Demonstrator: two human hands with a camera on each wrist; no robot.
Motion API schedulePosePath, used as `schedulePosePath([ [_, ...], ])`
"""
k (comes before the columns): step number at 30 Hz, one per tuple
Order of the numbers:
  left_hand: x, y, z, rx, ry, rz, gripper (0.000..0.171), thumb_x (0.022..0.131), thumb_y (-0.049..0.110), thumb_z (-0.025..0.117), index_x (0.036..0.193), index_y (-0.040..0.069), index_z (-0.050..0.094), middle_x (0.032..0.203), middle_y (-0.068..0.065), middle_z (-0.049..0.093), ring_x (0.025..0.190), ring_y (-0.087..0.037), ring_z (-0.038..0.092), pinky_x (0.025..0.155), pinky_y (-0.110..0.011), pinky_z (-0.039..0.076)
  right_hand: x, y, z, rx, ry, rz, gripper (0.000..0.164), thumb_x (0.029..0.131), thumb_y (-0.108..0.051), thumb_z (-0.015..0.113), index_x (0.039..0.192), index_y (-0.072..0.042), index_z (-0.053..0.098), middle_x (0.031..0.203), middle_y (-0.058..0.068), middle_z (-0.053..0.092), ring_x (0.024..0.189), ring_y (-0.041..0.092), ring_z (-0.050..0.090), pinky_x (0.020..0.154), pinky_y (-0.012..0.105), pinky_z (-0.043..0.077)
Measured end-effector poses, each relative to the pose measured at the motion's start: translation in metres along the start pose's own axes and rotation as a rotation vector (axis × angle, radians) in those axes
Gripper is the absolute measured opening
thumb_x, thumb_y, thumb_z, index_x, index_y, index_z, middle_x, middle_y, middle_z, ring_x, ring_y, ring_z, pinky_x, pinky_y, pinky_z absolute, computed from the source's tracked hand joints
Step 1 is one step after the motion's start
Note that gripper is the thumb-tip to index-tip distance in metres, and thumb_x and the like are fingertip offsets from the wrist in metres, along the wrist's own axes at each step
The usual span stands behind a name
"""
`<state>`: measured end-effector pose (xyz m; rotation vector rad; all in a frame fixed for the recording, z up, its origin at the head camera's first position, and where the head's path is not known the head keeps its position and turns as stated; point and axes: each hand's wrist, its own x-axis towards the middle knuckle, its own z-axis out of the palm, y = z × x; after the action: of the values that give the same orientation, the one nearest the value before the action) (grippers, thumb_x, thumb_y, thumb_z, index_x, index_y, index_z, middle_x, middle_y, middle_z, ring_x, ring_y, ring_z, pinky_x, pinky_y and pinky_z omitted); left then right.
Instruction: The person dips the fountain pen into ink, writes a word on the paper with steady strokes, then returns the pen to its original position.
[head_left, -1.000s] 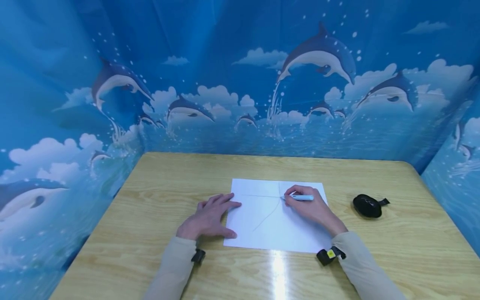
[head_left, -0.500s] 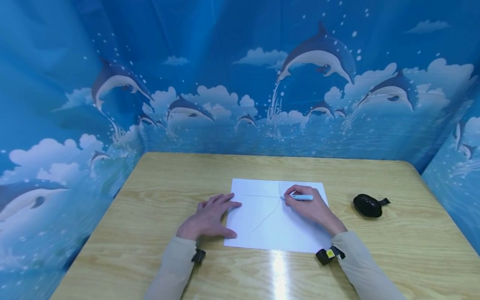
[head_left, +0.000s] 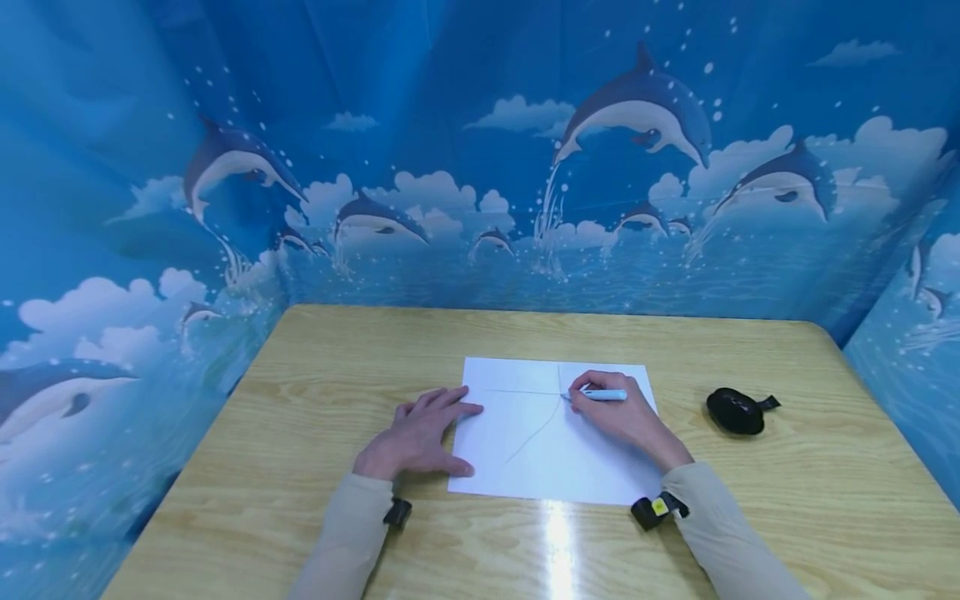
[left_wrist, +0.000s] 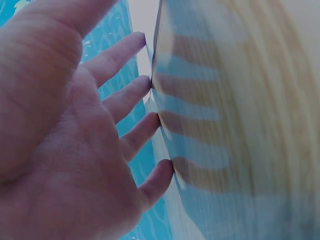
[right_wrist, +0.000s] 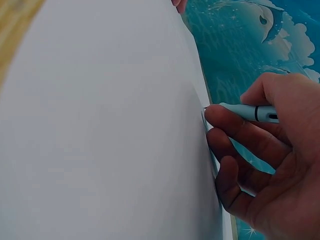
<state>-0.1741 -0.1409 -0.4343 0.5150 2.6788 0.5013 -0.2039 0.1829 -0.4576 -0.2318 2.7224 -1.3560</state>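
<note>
A white sheet of paper (head_left: 517, 475) lies on the wooden table, bearing a thin horizontal line, a short vertical one and a slanting curve. My right hand (head_left: 618, 412) pinches a light blue pen (head_left: 609, 395), its tip at the spot where the lines meet. The right wrist view shows the same pen (right_wrist: 250, 111) between thumb and fingers, with the other fingers curled beneath. My left hand (head_left: 420, 437) rests spread at the sheet's left edge, thumb and index finger on the paper. In the left wrist view, the fingertips of that hand (left_wrist: 90, 130) touch the surface.
A black oval object with a short tab (head_left: 737, 412) sits on the table (head_left: 315, 367) to the right of the paper. Behind and beside the table hangs a blue curtain (head_left: 450, 275) printed with dolphins. Each sleeve cuff carries a small black device (head_left: 649, 512).
Almost nothing differs. The right wrist has shifted very slightly left, while the pen tip stays at the same spot and the left hand keeps its place.
</note>
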Motion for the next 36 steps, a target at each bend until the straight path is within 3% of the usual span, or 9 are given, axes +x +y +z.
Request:
schedulePosePath([
  [7,-0.0004,-0.0004,0.0001,0.002,0.008,0.011,0.082,0.079,0.05,0.085,0.151,0.035,0.049,0.171,0.001,0.027,0.157,-0.036,0.022,0.119,-0.068,0.023,0.0001,0.0008,-0.0004,0.025,-0.006,0.017,0.014,0.098,-0.026,0.065,0.097,-0.018,0.077,0.084,-0.007,0.077,0.102,0.019,0.067,0.087,0.035,0.052],
  [27,0.0007,-0.0027,0.0005,0.004,0.014,0.026,0.083,0.079,0.051,0.084,0.152,0.034,0.048,0.171,0.001,0.027,0.157,-0.037,0.023,0.118,-0.069,0.023,-0.0056,-0.003,-0.0041,0.015,-0.041,0.057,0.013,0.096,-0.028,0.066,0.096,-0.019,0.077,0.09,-0.006,0.077,0.109,0.021,0.065,0.09,0.035,0.05],
  [31,0.0004,-0.0024,0.0006,0.006,0.016,0.022,0.083,0.079,0.051,0.084,0.151,0.034,0.048,0.17,0.001,0.027,0.157,-0.036,0.023,0.119,-0.068,0.023,-0.0064,-0.0025,-0.0047,0.008,-0.041,0.056,0.012,0.095,-0.027,0.067,0.094,-0.02,0.077,0.094,-0.006,0.076,0.107,0.019,0.065,0.09,0.035,0.05],
  [36,-0.0001,-0.0018,0.0008,0.0,0.014,0.021,0.082,0.079,0.05,0.084,0.151,0.034,0.049,0.17,0.001,0.027,0.157,-0.036,0.022,0.119,-0.068,0.023,-0.008,-0.0022,-0.0053,-0.002,-0.047,0.054,0.011,0.094,-0.025,0.067,0.094,-0.019,0.077,0.089,-0.005,0.076,0.094,0.018,0.066,0.083,0.033,0.051],
])
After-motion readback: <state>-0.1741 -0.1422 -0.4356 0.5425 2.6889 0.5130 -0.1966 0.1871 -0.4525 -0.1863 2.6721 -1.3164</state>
